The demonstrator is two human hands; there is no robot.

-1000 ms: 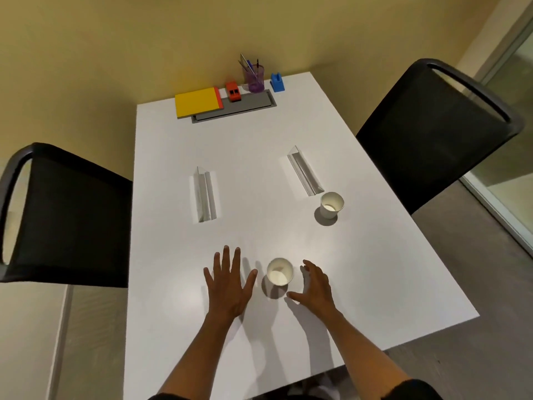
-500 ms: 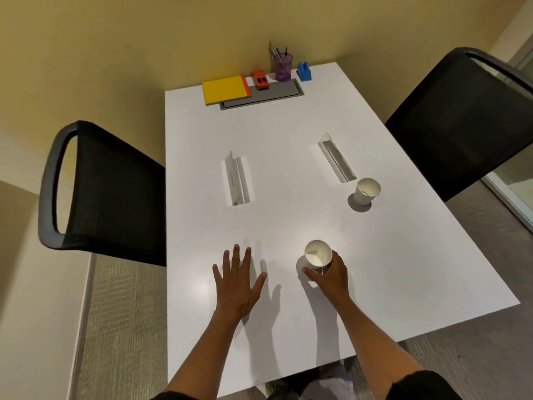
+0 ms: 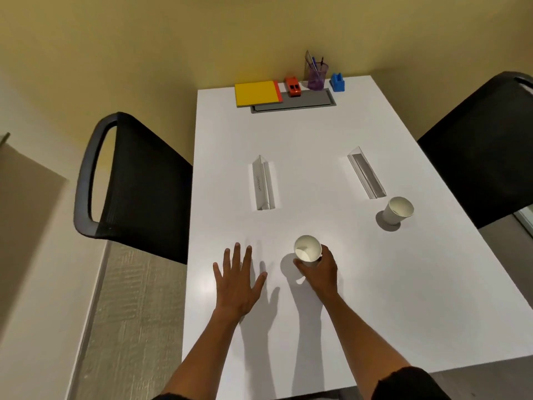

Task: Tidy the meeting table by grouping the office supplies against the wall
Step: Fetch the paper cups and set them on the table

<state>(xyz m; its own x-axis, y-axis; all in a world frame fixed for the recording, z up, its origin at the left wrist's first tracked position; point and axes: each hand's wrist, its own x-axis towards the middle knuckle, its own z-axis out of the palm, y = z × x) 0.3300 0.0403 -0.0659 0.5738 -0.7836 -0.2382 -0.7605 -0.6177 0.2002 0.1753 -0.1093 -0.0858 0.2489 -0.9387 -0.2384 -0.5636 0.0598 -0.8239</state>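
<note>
White paper cup [image 3: 307, 249] gripped in right hand [image 3: 320, 272] (left hand [image 3: 236, 281] flat).

White table [image 3: 317, 134]: supplies, name stands, cup [image 3: 397, 210].

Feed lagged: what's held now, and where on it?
Right hand grips a paper cup around its lower side; left hand is spread, empty.

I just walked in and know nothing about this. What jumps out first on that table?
The right hand grips a white paper cup near the table's front, while the left hand is spread flat beside it. Against the far wall sits a bright cluster: a yellow notebook, purple pen cup and blue block.
</note>
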